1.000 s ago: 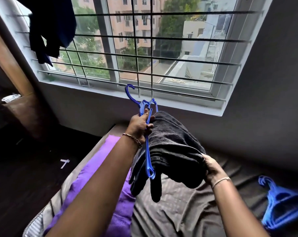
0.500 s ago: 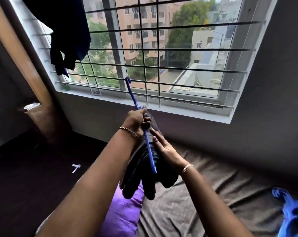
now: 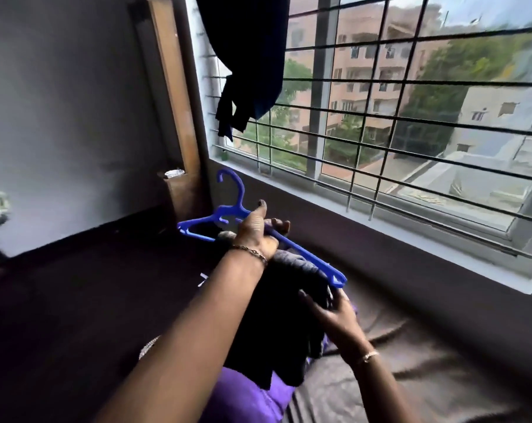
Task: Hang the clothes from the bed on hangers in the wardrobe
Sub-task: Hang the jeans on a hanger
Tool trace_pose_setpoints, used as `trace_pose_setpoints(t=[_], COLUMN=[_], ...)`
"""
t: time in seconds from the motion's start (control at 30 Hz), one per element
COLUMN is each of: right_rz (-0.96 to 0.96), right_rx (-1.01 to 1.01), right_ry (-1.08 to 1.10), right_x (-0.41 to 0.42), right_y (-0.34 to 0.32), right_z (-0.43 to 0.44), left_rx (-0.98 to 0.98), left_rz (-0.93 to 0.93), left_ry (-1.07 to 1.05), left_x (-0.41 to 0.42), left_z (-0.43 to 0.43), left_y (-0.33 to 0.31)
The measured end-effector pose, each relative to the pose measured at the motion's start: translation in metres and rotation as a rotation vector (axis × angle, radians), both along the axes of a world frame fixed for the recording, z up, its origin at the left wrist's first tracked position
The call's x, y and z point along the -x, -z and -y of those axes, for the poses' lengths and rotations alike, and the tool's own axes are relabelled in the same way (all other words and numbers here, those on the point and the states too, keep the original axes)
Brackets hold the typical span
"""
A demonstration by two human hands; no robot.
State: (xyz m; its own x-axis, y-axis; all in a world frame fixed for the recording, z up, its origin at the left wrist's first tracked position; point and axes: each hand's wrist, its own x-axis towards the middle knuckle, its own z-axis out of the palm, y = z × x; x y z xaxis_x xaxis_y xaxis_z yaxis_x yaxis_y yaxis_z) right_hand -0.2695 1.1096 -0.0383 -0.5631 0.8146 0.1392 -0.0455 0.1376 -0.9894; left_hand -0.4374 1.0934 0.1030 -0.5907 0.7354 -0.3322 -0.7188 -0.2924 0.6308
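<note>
My left hand (image 3: 256,230) grips a blue plastic hanger (image 3: 307,255) near its neck, thumb raised, with the hook pointing up and left. A dark grey garment (image 3: 289,312) is draped over the hanger's bar and hangs down in folds above the bed (image 3: 411,370). My right hand (image 3: 334,315) touches the garment's right side just below the hanger's lower end, fingers spread against the cloth. A purple cloth (image 3: 243,398) lies on the bed under the hanging garment.
A barred window (image 3: 396,117) fills the upper right, its sill (image 3: 380,221) just beyond the hanger. A dark blue cloth (image 3: 246,56) hangs at the window's left. A wooden post (image 3: 174,96) stands left of it, beside a pale wall and dark floor (image 3: 75,285).
The view has swung left. The hanger has turned from edge-on to nearly flat, its hook now pointing up left. My right hand slid down to the garment's right side.
</note>
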Motion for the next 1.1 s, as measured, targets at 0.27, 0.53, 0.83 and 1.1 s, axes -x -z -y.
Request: trace_pose_setpoints(t=[0.27,0.53,0.83,1.1], right_rz=[-0.116,-0.256,-0.349,-0.348], right_rx=[0.027,-0.063,0.052,0.302], right_ry=[-0.154,-0.438,-0.671,-0.991], right_x=[0.118,0.254,0.408,0.506], right_y=[-0.049,-0.102,-0.120,-0.128], right_z=[0.045,0.175,0.363,0.524], left_rx=[-0.082,-0.156,-0.294,-0.122], left_rz=[-0.136,-0.205,-0.171,-0.343], left_ry=[-0.041,-0.208,-0.478,-0.835], left_x=[0.086,0.169,0.268,0.358], left_z=[0.111,0.255,0.432,0.578], left_y=[-0.025,-0.072,-0.090,-0.087])
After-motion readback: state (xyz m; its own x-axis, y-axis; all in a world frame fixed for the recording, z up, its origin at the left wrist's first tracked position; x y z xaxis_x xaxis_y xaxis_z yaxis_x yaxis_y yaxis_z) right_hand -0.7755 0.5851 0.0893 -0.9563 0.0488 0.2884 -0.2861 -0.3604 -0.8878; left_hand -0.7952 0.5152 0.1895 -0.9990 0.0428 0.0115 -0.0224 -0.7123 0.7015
